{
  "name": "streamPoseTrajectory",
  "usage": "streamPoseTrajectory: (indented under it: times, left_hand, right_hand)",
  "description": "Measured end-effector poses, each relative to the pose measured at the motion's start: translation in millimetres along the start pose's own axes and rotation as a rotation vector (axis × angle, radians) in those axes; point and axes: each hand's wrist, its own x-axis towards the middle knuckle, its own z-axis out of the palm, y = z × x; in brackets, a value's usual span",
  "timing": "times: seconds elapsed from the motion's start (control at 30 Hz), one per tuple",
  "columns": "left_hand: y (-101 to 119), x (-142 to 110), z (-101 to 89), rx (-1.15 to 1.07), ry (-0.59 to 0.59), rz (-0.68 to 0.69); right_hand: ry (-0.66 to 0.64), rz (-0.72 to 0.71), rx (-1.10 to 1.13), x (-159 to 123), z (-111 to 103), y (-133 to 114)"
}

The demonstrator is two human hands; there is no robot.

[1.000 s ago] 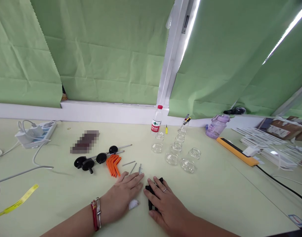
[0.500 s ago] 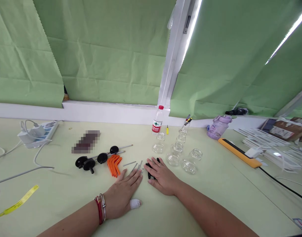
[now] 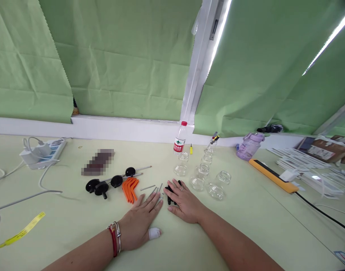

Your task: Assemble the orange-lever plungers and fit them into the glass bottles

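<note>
My left hand [image 3: 140, 226] lies flat, fingers spread, a white wrap on its thumb. Its fingertips are over or beside several thin metal rods [image 3: 148, 187] and tiny metal bits [image 3: 161, 198]. Covering part of several black pieces [image 3: 169, 200], my right hand [image 3: 186, 203] rests with its fingers stretched out; the pieces' full shape is hidden. Left of my left fingertips sits a group of orange angled pieces [image 3: 129, 191]. Farther left, black discs [image 3: 116, 181] are fitted on long metal rods. Several clear glass jars [image 3: 216, 188] stand or lie right of my right hand.
A red-capped water bottle [image 3: 180, 141] stands behind the jars, with a yellow screwdriver [image 3: 191, 149] close by and more tools in a jar. At right are a purple bottle [image 3: 250, 146] and an orange power strip [image 3: 271, 175]. A white power strip [image 3: 52, 150] with cables is at left.
</note>
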Motion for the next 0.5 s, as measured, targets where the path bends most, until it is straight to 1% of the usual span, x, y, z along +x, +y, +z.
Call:
streamPoseTrajectory:
  times: [0.17,0.3,0.4,0.5]
  left_hand:
    - [-3.5,-0.8,3.8,0.006,0.032,0.025]
    - [-7.4,-0.7,8.8,0.051,0.098,0.054]
    - [-12.0,0.0,6.8,0.131,0.198,0.023]
    - [-22.5,-1.9,-5.0,0.249,0.366,-0.094]
  right_hand:
    - [0.019,0.009,-0.009,-1.5,-1.7,-2.6]
    - [0.043,0.016,-0.032,-2.7,-1.4,-3.1]
    - [0.063,0.009,-0.045,-3.3,-0.3,-2.4]
    - [0.085,0.005,-0.053,-3.9,1.1,-1.7]
